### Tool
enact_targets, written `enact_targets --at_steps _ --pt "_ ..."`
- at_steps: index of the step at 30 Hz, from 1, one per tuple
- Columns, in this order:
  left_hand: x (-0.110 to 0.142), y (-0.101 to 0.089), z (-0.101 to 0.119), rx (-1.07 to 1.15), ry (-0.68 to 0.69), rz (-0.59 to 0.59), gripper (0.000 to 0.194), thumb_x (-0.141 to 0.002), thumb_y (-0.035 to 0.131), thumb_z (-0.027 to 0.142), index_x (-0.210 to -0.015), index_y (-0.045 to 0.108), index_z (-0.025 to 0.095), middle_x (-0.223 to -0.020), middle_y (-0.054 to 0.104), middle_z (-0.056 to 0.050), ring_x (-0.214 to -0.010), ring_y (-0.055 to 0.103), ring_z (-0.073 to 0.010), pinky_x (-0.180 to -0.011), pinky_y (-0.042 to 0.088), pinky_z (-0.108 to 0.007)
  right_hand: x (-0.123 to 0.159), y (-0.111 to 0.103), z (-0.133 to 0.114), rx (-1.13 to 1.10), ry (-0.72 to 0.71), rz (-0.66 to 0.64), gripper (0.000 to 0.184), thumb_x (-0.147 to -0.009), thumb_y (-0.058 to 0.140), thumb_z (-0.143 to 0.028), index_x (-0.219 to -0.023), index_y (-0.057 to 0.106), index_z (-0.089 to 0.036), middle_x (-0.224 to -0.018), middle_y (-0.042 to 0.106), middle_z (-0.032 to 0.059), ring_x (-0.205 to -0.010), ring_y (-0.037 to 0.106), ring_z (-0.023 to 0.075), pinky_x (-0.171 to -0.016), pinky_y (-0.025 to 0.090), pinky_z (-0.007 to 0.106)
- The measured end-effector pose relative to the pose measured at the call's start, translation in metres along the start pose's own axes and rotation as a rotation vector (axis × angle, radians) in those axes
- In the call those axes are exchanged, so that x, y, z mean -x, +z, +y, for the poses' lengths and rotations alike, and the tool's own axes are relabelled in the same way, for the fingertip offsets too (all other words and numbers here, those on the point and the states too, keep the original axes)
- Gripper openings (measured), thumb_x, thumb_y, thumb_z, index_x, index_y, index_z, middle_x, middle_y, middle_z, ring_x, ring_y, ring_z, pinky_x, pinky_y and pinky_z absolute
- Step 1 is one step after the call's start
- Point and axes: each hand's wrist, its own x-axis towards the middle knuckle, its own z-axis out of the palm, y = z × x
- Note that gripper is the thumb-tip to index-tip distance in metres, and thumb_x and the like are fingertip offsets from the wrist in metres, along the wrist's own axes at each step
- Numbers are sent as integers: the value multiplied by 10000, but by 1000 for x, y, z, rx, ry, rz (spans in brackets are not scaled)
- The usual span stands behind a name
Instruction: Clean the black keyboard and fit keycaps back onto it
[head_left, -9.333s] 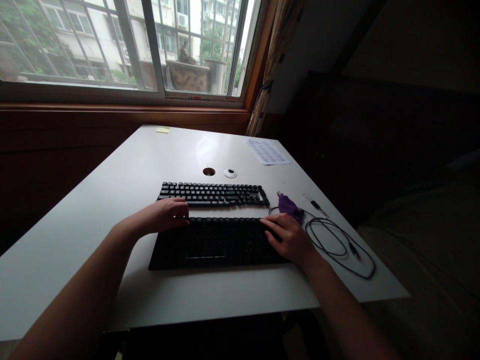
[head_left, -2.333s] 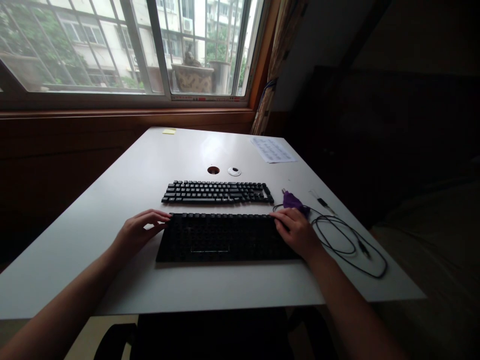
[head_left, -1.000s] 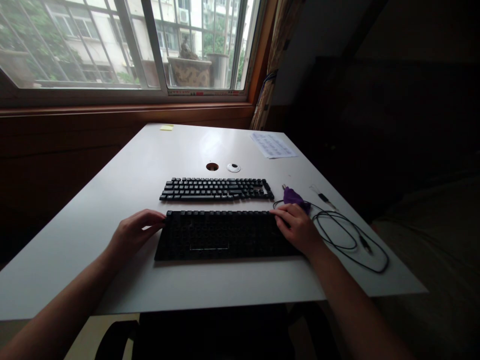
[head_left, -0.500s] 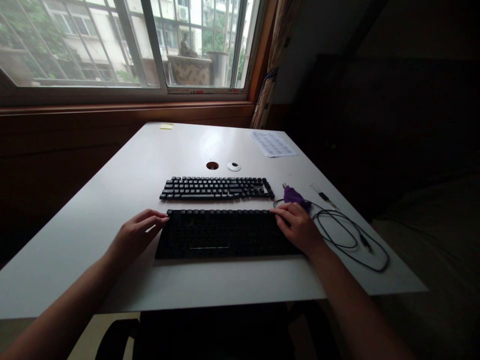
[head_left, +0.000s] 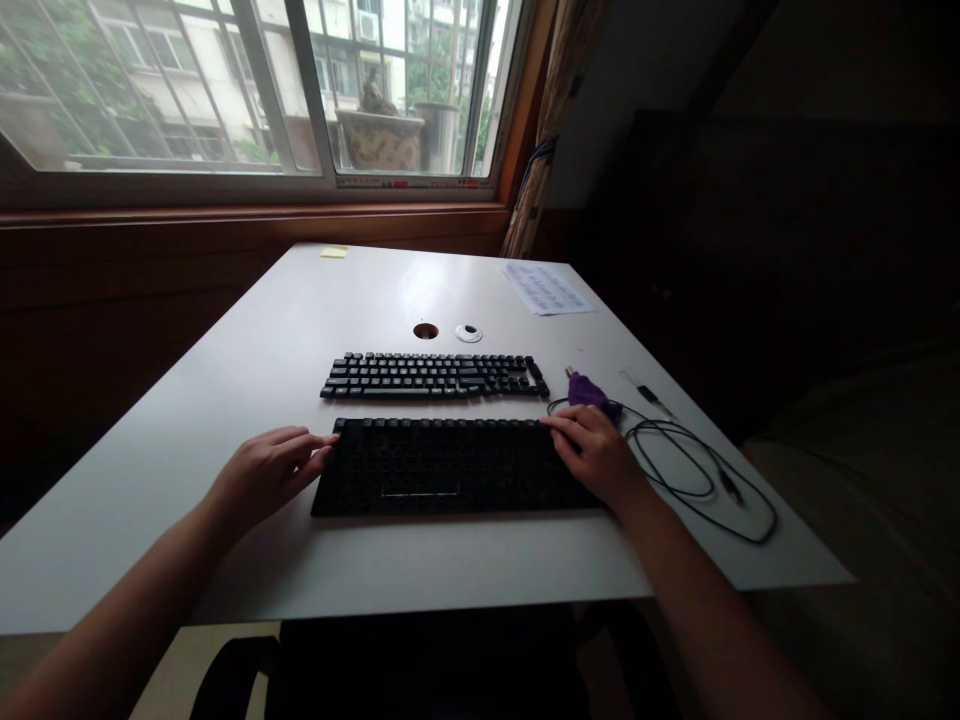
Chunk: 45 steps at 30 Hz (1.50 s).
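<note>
A black keyboard (head_left: 450, 465) lies flat near the table's front edge. Keycaps line its far row, while the rows below look bare and dark. At its far left corner, my left hand (head_left: 274, 465) reaches in with the index fingertip touching the end keycap; the thumb is apart, below. My right hand (head_left: 600, 450) grips the keyboard's right end, fingers over the far right part and palm hiding that edge. Just behind, loose black keycaps (head_left: 431, 375) are laid out in keyboard order, with white tabletop showing through a gap at their right.
Right of the keyboard are a purple cloth (head_left: 589, 393), a coiled black cable (head_left: 675, 450) and a small wire-ended tool (head_left: 649, 397). Farther back are a cable hole (head_left: 426, 331), its white cover (head_left: 469, 333), printed sheets (head_left: 547, 288) and yellow sticky notes (head_left: 334, 252).
Since the earliest frame my left hand has moved left along the far row to the corner. Just now its index finger has straightened onto the corner keycap. My right hand has stayed on the keyboard.
</note>
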Motion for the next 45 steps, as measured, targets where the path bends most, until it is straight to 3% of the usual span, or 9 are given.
enact_targets --at_steps 8,34,39,45 --pt "3 4 -2 -39 -14 5 247 -997 545 329 -1051 750 202 -956 799 -74 -747 741 -181 -701 542 -268 2 2 2 26 0 -11 277 -964 554 -180 -1185 712 -234 -1051 673 86 -982 614 264 -917 543 461" --pt "-7 -1 10 66 -105 22 328 -979 535 408 -817 741 210 -626 701 -12 -513 596 -121 -536 454 -204 0 1 0 23 3 1 292 -951 560 -186 -1182 727 -249 -1043 679 86 -973 621 267 -906 554 460" --pt "-2 3 6 39 -96 26 315 -995 520 376 -883 766 213 -784 782 -42 -620 695 -151 -599 504 -224 0 1 0 25 -2 1 299 -951 557 -187 -1189 725 -255 -1043 681 83 -968 624 265 -913 551 466" --pt "5 9 -2 17 -81 80 306 -1000 524 342 -1178 756 253 -1053 807 -57 -841 777 -209 -765 577 -283 0 0 0 22 -4 -1 295 -959 552 -177 -1187 719 -262 -1041 675 82 -960 616 267 -909 548 461"
